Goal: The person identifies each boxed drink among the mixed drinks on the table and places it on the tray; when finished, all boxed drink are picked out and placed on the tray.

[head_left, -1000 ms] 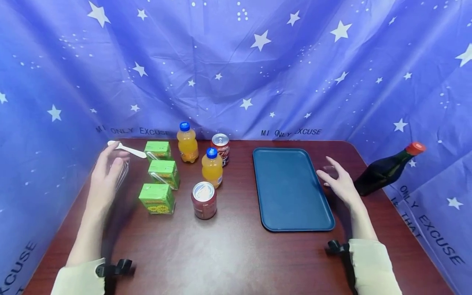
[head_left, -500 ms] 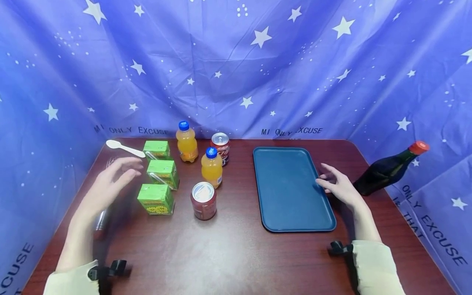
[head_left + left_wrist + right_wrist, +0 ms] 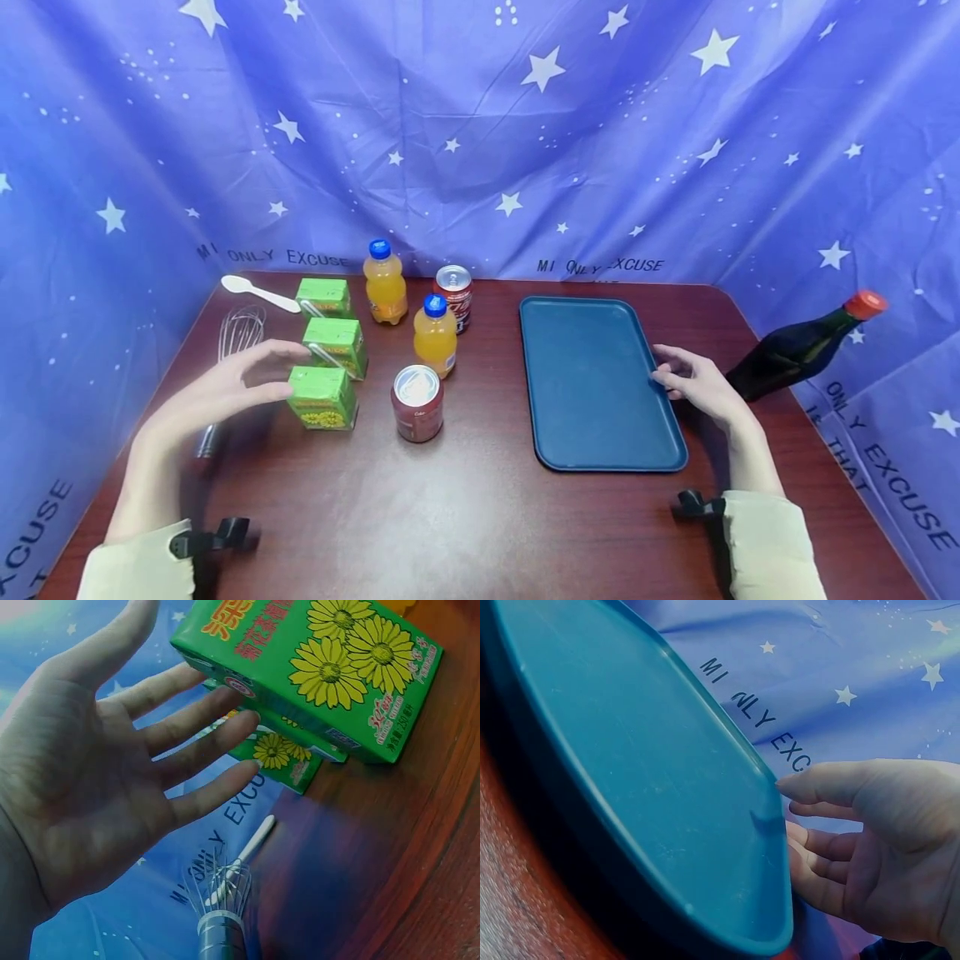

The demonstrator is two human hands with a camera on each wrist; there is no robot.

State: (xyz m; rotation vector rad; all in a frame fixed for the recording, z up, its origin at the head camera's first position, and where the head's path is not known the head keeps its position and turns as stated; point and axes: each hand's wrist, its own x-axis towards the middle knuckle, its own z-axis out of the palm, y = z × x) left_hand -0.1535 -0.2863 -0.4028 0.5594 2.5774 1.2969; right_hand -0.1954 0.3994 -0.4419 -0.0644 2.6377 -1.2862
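Note:
My left hand (image 3: 225, 392) is open, thumb and fingers spread at the left side of the nearest green drink carton (image 3: 322, 400). In the left wrist view, the palm shows and the fingertips reach the end of that carton (image 3: 330, 667), which has yellow flowers on it. Two more green cartons, the middle one (image 3: 337, 337) and the far one (image 3: 324, 292), stand behind it. On the right, my right hand (image 3: 701, 383) holds the long edge of a dark blue tray (image 3: 600, 383). The right wrist view has the thumb at the tray's rim (image 3: 780, 847) and the fingers curled against its outer side.
A whisk (image 3: 242, 329) and a white spoon (image 3: 258, 292) lie at the left. Two orange drink bottles (image 3: 435, 337) and two soda cans (image 3: 417, 408) stand mid-table. A dark bottle with a red cap (image 3: 795, 354) stands right of my right hand. A starry curtain (image 3: 480, 125) surrounds the table.
My left hand has come back from over the spoon and whisk toward the nearest carton. The right hand has closed in on the tray's edge, its fingers curling more. The tray looks still.

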